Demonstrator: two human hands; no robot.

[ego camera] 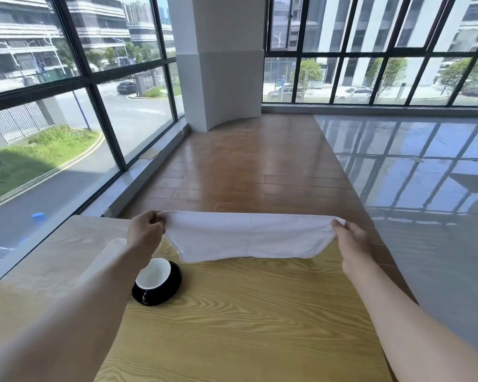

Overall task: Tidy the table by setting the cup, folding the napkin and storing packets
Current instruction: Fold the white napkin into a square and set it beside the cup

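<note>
Left hand (146,228) and right hand (351,235) are each pinching a top corner of the white napkin (249,238), which we are holding taut over the far edge of the table (246,312). The cup (156,281) is sitting near left. Keeping the corners level should give a square fold.

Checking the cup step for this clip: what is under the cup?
A black saucer sits under the cup, on the wooden table. The cup and the left forearm cover the saucer's middle and left rim, so anything there is hidden.
</note>
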